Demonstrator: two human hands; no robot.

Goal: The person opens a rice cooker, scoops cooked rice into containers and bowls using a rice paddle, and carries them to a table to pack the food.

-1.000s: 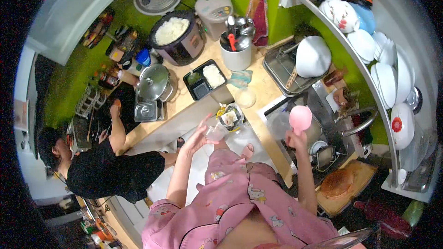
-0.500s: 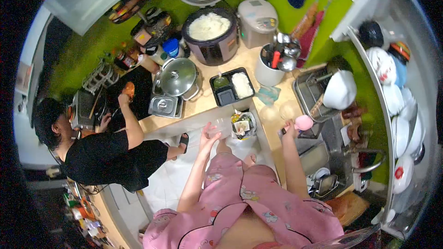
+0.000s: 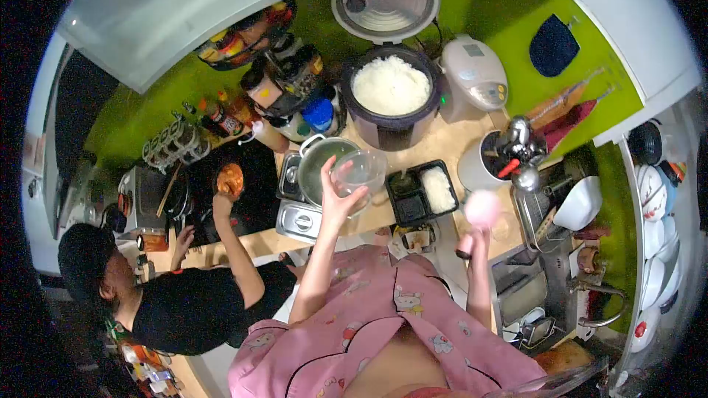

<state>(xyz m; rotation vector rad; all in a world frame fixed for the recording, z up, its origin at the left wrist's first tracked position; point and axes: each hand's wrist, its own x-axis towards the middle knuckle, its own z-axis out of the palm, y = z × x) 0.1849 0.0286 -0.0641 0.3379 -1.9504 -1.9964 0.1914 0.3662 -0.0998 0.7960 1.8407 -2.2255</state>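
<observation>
My left hand [image 3: 338, 195] is raised in front of the lidded pot [image 3: 318, 166], fingers around a clear round plastic bowl [image 3: 361, 169] that looks empty. In my right hand [image 3: 477, 245] is a pink rice paddle [image 3: 484, 208], its round head up and blurred, a dark end showing below the fist. Between the hands, on the counter, lies a black compartment tray [image 3: 414, 215] with white rice [image 3: 438, 190] in its right section and a greenish item [image 3: 403, 180] in an upper left one. Behind it stands an open rice cooker [image 3: 387, 133] full of rice.
At left, a person in black [image 3: 199, 313] holds a utensil with orange food over the black stove [image 3: 254, 214]. A white utensil canister [image 3: 476, 166] and water dispenser [image 3: 472, 77] stand behind the tray. Steel containers [image 3: 299, 221] flank the pot. The sink [image 3: 527, 291] is right.
My left hand has risen with the clear bowl from above the floor to in front of the pot. My right hand has turned the paddle upward. The view has shifted.
</observation>
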